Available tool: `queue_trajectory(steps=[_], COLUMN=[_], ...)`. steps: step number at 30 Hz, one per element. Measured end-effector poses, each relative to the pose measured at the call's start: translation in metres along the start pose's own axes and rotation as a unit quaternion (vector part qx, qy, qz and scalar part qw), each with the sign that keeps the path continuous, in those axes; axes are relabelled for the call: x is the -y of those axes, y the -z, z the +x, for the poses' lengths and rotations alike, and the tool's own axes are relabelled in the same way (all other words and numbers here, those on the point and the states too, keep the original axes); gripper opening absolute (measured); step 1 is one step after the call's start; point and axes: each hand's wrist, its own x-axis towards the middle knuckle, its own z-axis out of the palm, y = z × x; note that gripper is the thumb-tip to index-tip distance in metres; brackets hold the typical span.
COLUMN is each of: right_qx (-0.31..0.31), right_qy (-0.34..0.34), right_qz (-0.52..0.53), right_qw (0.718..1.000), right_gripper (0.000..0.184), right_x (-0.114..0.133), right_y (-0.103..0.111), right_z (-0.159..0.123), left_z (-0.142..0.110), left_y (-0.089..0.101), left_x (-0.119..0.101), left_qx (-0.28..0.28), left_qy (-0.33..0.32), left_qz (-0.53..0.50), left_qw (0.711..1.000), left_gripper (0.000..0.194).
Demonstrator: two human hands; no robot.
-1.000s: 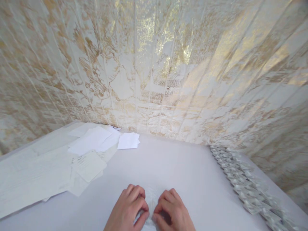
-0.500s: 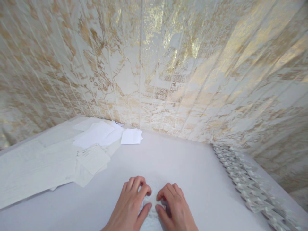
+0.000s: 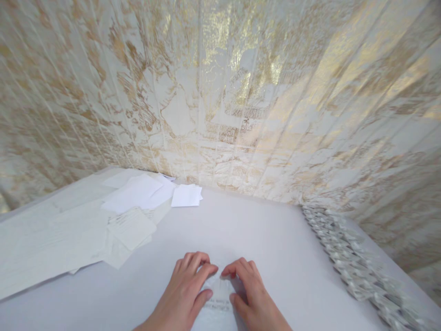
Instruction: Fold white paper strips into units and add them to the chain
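Note:
A small white paper slip (image 3: pixel 217 301) with a line of printed text lies on the white table (image 3: pixel 268 248) at the bottom middle. My left hand (image 3: pixel 184 292) and my right hand (image 3: pixel 250 292) rest on either side of it. Fingers and thumbs of both hands are curled and pinch the slip's upper part, the fingertips nearly meeting above it. The slip's lower end runs out of view.
White paper sheets and folded slips (image 3: pixel 132 216) are scattered at the left, with a small stack of square papers (image 3: pixel 186 196) near the wall. A row of silvery blister packs (image 3: pixel 347 257) runs along the right edge. A white-and-gold patterned wall (image 3: pixel 220 92) stands behind.
My fingertips have come closer together over the slip, and more of the slip with its printed line now shows between my hands. The view has shifted slightly.

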Motion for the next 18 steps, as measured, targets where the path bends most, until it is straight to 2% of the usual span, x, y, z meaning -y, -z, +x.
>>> queue_trajectory(steps=[4,7,12,15,18], right_qx=[0.002,0.003,0.016,-0.003,-0.022], right_qy=[0.006,0.002,-0.010,-0.016,-0.010], right_qz=[0.019,0.022,-0.005,-0.023,0.005], right_qw=[1.000,1.000,1.000,1.000,1.000], right_gripper=[0.058,0.055,0.046,0.041,0.033], right_x=[-0.003,-0.004,-0.004,-0.002,0.002], right_y=[0.003,0.003,-0.002,-0.007,-0.010], right_z=[-0.003,-0.004,-0.003,-0.003,-0.001], left_z=[0.002,0.004,0.005,0.004,0.003], left_y=[0.003,0.008,0.009,0.005,0.001], left_x=[0.005,0.003,-0.002,-0.002,-0.004], left_qx=[0.019,0.044,0.066,0.064,0.059], left_qy=[-0.077,-0.117,-0.103,-0.093,-0.069], left_qz=[-0.015,-0.048,-0.099,-0.140,-0.210], left_qw=[0.997,0.991,0.987,0.984,0.973], left_gripper=[0.053,0.054,0.050,0.050,0.034])
